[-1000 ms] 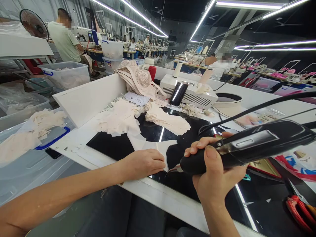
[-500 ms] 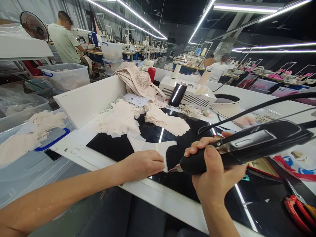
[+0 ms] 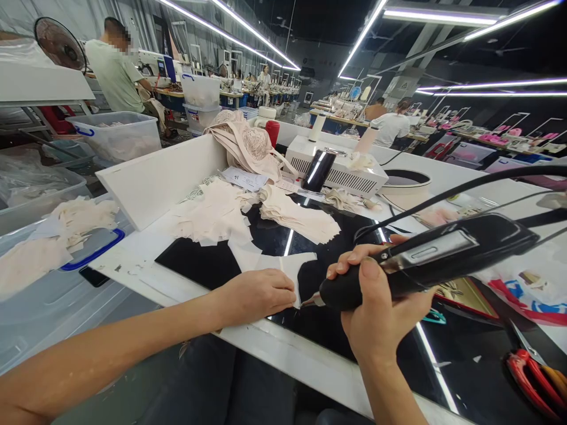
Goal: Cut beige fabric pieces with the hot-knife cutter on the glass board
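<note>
My right hand (image 3: 376, 307) is wrapped round a black corded handheld tool (image 3: 425, 260) with a narrow metal tip (image 3: 313, 300). The tip points left, right beside the lower corner of a pale cut fabric piece (image 3: 292, 268); whether they touch I cannot tell. Bent over that same piece, my left hand (image 3: 261, 295) has its fingers closed at the corner, and the fingertips partly hide the cloth. Under both hands is a glossy black board (image 3: 328, 336). Beyond lie a loose heap of pale pieces (image 3: 210, 215) and a neater stack (image 3: 299, 215).
Red-handled scissors (image 3: 531, 378) lie at the right, near a red-edged tray (image 3: 472, 298). A white machine box (image 3: 336, 162) and a black cylinder (image 3: 319, 171) stand behind. The tool's cable (image 3: 443, 198) arches over the right side. Plastic bins (image 3: 119, 139) and a seated co-worker (image 3: 113, 77) are left.
My right hand and the tool have shifted slightly left, bringing the tip a little nearer the fabric corner. My left hand and the fabric stay in place.
</note>
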{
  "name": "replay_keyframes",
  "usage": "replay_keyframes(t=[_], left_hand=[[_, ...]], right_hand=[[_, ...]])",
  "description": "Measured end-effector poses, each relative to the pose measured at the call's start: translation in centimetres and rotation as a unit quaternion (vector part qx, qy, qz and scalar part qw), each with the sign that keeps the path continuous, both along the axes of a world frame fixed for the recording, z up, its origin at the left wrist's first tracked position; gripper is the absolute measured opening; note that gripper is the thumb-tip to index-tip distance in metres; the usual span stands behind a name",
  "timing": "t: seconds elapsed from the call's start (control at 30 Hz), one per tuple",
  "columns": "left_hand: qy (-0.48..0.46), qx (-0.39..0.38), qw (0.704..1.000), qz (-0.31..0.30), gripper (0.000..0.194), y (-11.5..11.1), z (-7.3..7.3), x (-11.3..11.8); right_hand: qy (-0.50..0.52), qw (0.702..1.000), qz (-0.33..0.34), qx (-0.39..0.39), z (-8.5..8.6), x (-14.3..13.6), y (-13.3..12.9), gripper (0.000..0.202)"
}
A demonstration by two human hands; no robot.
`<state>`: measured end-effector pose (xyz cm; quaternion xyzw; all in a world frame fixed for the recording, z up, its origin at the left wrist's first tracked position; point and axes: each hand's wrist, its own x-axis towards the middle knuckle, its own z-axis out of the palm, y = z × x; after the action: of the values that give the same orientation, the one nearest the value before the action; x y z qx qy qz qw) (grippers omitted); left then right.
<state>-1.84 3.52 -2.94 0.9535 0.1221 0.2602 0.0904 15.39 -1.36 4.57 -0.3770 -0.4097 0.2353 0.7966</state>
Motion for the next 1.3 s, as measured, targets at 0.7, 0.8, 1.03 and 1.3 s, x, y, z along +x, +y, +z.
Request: replay_keyframes(t=[0.7,0.8,1.03,1.3], left_hand=[[-0.013,-0.005,1.0,0.004,0.016,0.0,-0.2,-0.1],[-0.021,0.002,1.0,0.0,0.016,0.0,-0.2,-0.1],[-0.018,0.026,0.999,-0.017,0.015,-0.6,-0.2,-0.5],[0.013,-0.022,0.999,-0.034,0.019,-3.0,1.1,-2.1]], right_hand=[[0.0,1.0,0.005,-0.009,-0.3,-0.1,-0.1,0.047],[0.001,1.0,0.01,-0.012,-0.4,-0.2,-0.3,0.049],[0.01,0.999,0.025,-0.027,-0.5,-0.1,-1.1,0.049],[0.005,1.0,0.014,0.001,0.4,1.8,-0.6,0.049]])
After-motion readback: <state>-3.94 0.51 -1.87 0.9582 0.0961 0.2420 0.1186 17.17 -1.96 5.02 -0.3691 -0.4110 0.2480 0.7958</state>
